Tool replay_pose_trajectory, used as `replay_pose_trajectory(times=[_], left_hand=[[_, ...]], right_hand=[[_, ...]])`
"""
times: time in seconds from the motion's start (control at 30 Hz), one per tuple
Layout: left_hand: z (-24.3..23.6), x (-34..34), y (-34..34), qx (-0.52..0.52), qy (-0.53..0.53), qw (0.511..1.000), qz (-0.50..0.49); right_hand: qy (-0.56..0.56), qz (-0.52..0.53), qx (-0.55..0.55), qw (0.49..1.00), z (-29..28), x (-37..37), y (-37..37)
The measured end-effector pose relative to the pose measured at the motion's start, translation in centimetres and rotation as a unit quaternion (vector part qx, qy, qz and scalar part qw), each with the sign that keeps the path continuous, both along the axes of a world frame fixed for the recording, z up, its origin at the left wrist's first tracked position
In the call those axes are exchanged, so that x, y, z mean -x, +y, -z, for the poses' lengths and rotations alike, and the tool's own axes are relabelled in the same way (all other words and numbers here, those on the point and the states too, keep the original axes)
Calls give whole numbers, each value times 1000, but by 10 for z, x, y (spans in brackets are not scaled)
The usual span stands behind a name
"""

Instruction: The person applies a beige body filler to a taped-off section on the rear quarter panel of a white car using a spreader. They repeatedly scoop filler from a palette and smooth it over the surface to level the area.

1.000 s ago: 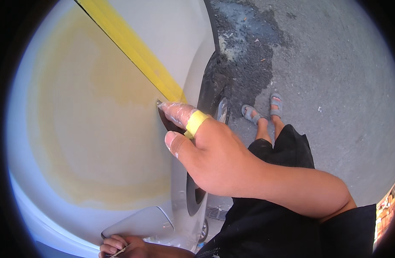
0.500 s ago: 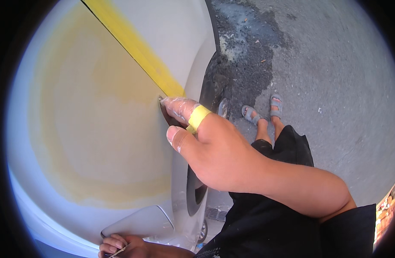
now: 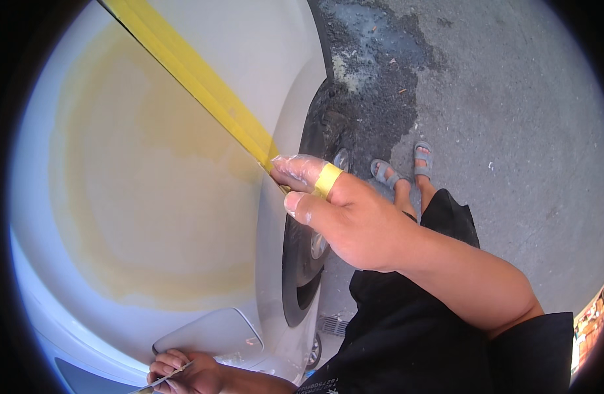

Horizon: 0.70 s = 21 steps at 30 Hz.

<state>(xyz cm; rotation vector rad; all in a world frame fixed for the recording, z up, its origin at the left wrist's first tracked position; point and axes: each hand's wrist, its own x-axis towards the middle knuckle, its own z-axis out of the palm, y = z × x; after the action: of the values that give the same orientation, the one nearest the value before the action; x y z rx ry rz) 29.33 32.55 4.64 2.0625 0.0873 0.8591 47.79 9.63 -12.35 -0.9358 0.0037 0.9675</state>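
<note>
My right hand (image 3: 344, 210) is closed on the near end of a long thin strip (image 3: 190, 82), yellow on its face with a dark straight edge. The strip runs up and left across a pale car body panel (image 3: 164, 177), and its far end is out of view. White smears mark my fingers, and yellow tape (image 3: 327, 180) wraps one of them. On the panel is a large beige patch with a yellowish rim. At lower left my left hand (image 3: 190, 374) grips a thin flat piece (image 3: 164, 379), seen edge-on; its kind is unclear.
Beside the strip's near end is the wheel arch (image 3: 292, 282) with a wheel (image 3: 318, 244). A rounded pale piece (image 3: 210, 330) lies above my left hand. Grey pavement (image 3: 512, 131) with a wet dark stain (image 3: 380, 85) spreads to the right, near my sandals (image 3: 386, 172).
My right hand has moved right and slightly down, toward the wheel arch. The strip's upper part sits further left, and more of the flat piece in my left hand shows.
</note>
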Motion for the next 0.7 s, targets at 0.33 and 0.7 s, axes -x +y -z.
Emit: replay_pose_trajectory(times=[0.33, 0.7], left_hand=[[1, 0, 1, 6, -17, 1000, 11], [1, 1, 3, 6, -17, 1000, 17]], right_hand=[[-42, 8, 59, 997, -8, 3, 22], [5, 59, -33, 998, 6, 8, 17]])
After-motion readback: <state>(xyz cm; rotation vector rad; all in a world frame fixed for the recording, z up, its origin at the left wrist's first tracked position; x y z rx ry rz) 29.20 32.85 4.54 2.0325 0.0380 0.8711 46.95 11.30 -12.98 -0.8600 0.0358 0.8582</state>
